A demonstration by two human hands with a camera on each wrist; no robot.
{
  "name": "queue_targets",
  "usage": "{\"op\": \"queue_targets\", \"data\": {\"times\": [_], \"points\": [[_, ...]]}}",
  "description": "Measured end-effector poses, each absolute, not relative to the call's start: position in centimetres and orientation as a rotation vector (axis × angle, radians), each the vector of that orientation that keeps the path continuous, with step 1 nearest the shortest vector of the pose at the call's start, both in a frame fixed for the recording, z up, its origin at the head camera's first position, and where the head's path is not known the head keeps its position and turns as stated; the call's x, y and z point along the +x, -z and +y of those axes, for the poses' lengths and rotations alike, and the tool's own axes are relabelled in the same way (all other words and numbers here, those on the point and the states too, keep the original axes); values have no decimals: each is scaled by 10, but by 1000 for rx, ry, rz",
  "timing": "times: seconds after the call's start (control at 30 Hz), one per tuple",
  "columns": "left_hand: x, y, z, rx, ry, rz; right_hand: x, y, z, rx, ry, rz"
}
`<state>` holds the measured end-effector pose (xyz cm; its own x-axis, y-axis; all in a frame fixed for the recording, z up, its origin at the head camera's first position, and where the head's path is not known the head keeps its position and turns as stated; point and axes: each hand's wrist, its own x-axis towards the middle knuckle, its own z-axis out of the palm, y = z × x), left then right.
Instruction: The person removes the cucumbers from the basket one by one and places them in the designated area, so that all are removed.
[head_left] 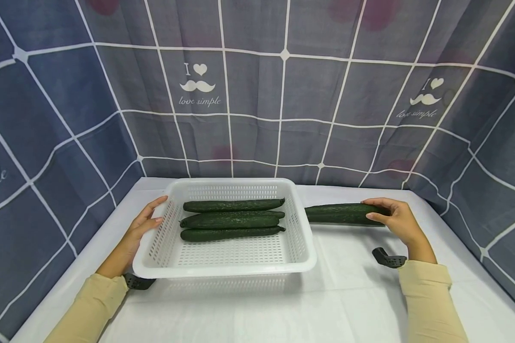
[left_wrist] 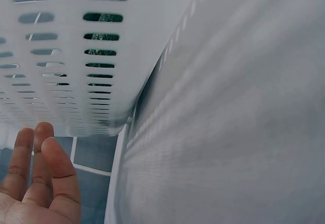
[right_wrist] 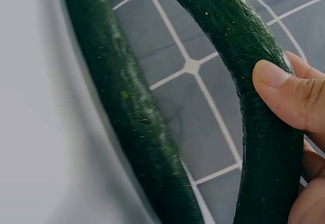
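Observation:
A white plastic basket (head_left: 223,269) with slotted walls holds several dark green cucumbers (head_left: 231,220) lying side by side. At its left rim is my left hand (head_left: 139,228), thumb over the edge. In the left wrist view, nearly straight fingers (left_wrist: 61,170) extend beside the slotted outer wall (left_wrist: 137,10). My right hand (head_left: 396,219) pinches a cucumber (right_wrist: 269,132) near its right end, thumb on the near side and fingers behind. Another cucumber (right_wrist: 127,102) runs beside the held one, close to the white tabletop. Both overlap in the head view, their left ends passing behind the basket's right rim.
White cloth covers the table (head_left: 352,295). A blue-grey checked curtain (head_left: 257,90) encloses the back and both sides. Dark wrist straps (head_left: 388,258) show at both wrists, below light yellow sleeves (head_left: 427,295).

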<state>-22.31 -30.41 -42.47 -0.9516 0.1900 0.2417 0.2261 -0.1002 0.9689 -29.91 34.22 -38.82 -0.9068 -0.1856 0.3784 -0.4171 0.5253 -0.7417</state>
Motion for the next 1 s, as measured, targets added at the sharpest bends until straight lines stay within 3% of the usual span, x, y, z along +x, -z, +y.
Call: {"op": "queue_targets", "data": {"times": [1.0], "points": [[-223, 423, -304, -494, 2291, -2100, -308, 411, 330, 463, -1360, -2633]]}}
